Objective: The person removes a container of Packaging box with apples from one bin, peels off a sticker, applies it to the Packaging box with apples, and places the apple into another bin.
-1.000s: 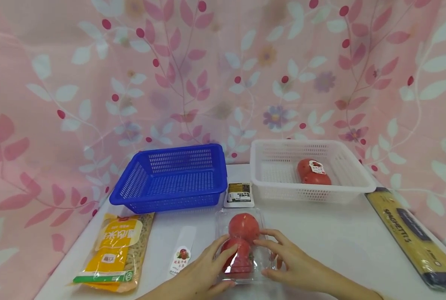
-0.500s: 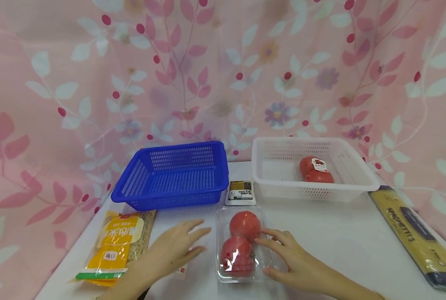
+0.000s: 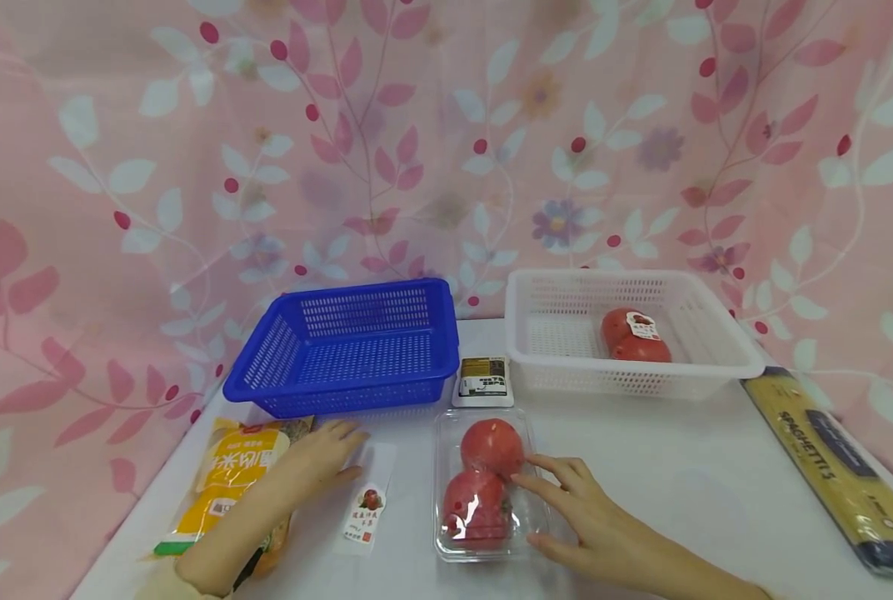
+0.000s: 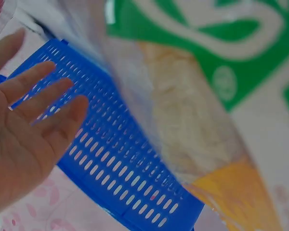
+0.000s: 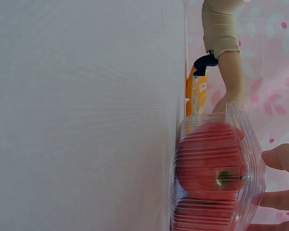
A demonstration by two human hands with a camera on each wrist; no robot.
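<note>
- While the right hand (image 3: 596, 533) rests with loosely spread fingers against the right side of the tomato box (image 3: 484, 487), nothing is gripped: fingertips touch the clear wall, thumb lies near the front corner.
- Left hand (image 3: 319, 454) lies flat and relaxed, fingers straight, on the table (image 3: 679, 492) between the pasta bag (image 3: 236, 483) and the label strip (image 3: 367, 500). It holds nothing.
- Box sits on the table at front centre, just before the small pack (image 3: 481, 382), two tomatoes inside, one behind the other.
- Handling, judged: thin clear shell, light, slick, likely to flex and pop open if squeezed; fruit bruises. Best taken by both long sides low down, or lifted from beneath, not by the lid.
- Edges: blue basket (image 3: 349, 346) stands behind left, white basket (image 3: 634, 333) behind right with another tomato pack (image 3: 634, 337) in it. Spaghetti (image 3: 829, 467) lies along the right table edge.
- Room: bare table lies right of the box up to the spaghetti; the left side is tighter, with strip and bag near. Basket rims stand higher than the box.
</note>
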